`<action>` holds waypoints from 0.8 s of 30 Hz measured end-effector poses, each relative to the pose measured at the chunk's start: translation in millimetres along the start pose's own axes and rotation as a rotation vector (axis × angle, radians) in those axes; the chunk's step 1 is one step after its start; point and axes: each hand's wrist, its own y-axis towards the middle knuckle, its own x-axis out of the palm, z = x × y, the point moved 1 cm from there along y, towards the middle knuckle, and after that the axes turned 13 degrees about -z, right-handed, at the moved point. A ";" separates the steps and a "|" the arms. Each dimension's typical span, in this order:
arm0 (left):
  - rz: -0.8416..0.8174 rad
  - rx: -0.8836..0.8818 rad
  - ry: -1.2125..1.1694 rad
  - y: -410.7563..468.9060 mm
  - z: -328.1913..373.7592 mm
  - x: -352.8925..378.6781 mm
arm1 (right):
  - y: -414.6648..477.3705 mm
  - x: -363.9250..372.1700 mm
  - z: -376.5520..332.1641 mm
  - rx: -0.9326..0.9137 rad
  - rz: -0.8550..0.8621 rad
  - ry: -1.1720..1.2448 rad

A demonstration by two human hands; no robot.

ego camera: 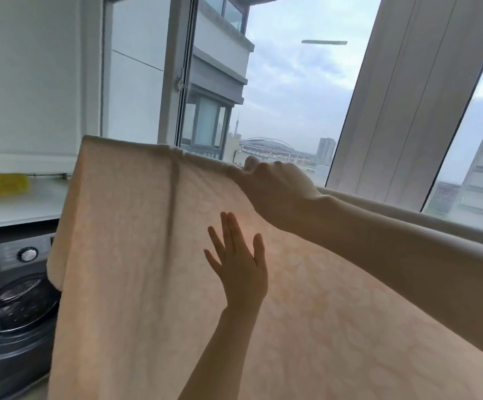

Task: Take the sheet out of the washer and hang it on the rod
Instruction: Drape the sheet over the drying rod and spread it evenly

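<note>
Peach sheet [136, 255] hangs from its top fold, both hands on it.
The washer [12, 298] stands at the left under the bench [18, 209], and the left edge of the sheet falls in front of its door. The left hand [238, 269] lies flat on the cloth, grip released. The right hand [274, 187] has its grip clenched on the top edge; behind is the window [292, 90].

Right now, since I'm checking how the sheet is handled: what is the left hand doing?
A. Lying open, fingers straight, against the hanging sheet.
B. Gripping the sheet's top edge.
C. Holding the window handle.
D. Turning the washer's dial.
A: the left hand lies open with straight fingers against the sheet, while the right hand grips its top edge.
</note>
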 end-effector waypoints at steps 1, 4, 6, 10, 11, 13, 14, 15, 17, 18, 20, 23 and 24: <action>0.012 -0.029 0.026 7.2 -11.1 -1.2 | 5.6 1.8 -5.2 -0.010 -0.002 -0.063; 0.086 -0.117 0.143 26.4 -52.5 -11.3 | 28.9 12.0 -23.3 0.007 0.006 -0.219; 0.100 -0.120 0.224 30.2 -76.8 -21.2 | 48.5 16.2 -37.9 0.017 -0.032 -0.294; 0.172 0.112 0.220 18.6 -90.4 -46.3 | 84.8 19.9 -65.4 -0.019 -0.039 -0.308; 0.211 0.178 0.187 18.5 -90.0 -55.8 | 91.3 20.0 -69.7 -0.037 -0.030 -0.273; 0.287 0.250 0.106 27.8 -88.0 -78.4 | 102.2 18.8 -74.0 -0.068 -0.008 -0.201; 0.311 0.262 0.068 37.0 -86.9 -89.9 | 107.0 17.8 -74.9 -0.072 0.015 -0.168; 0.317 0.269 0.035 48.4 -85.4 -99.0 | 112.2 16.6 -75.8 -0.066 0.038 -0.139; 0.263 0.283 -0.044 72.5 -84.1 -107.7 | 124.5 13.7 -79.0 -0.032 0.053 -0.087; 0.208 0.284 -0.086 83.7 -85.6 -108.1 | 130.6 11.8 -81.8 -0.007 0.050 -0.062; 0.100 0.272 -0.121 104.7 -95.1 -103.1 | 142.7 8.4 -88.4 0.053 0.013 -0.038; -0.017 0.213 -0.097 131.0 -120.6 -92.9 | 163.2 8.8 -98.6 0.106 -0.063 -0.108; -0.047 0.184 -0.082 139.4 -130.6 -91.1 | 170.9 9.9 -100.0 0.115 -0.076 -0.119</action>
